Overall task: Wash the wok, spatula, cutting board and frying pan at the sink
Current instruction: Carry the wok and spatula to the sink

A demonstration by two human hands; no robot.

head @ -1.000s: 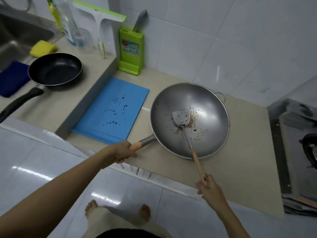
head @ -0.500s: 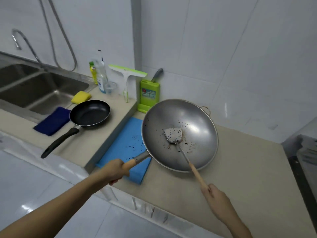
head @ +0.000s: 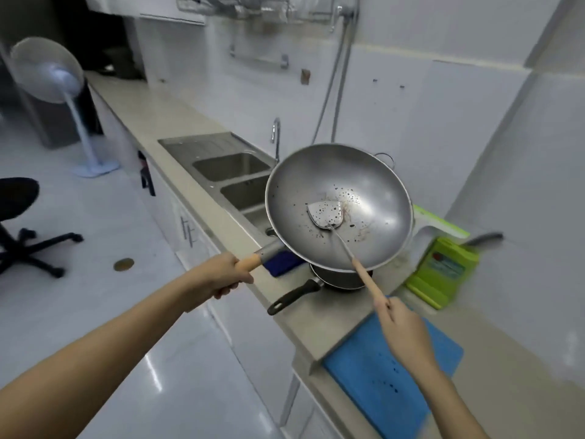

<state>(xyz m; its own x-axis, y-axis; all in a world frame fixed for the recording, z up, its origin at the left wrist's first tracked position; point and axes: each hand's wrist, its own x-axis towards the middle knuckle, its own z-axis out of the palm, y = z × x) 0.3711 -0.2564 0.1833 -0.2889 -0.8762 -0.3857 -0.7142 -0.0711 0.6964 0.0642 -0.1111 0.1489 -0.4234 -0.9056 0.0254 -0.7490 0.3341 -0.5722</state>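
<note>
Left hand (head: 221,275) w/ grip clamped round the wooden handle end of the wok (head: 340,205), fingers curled under it; wok is lifted off the table (head: 202,198), tilted toward the camera, speckled w/ dark bits inside. Right hand (head: 403,332) has its grip pinched on the wooden handle of the spatula (head: 326,213), whose metal blade lies inside the wok near its centre, also spotted.

Rel. to the wok: frying pan (head: 342,282) sits on the table right below it, mostly hidden, black handle sticking out toward the table's front edge. Blue cloth (head: 281,264) just beside the pan, partly under the wok's handle. Double sink (head: 231,167) behind & left of the wok, tap (head: 276,134) at its back edge. Cutting board (head: 373,372), blue w/ dark specks, on the lower table level, nearer the camera than the wok, under the right forearm. Green knife block (head: 443,270) right of the wok against the wall, squeegee (head: 440,224) just behind it. Fan (head: 50,71) and office chair (head: 19,223) on the floor, far left.
</note>
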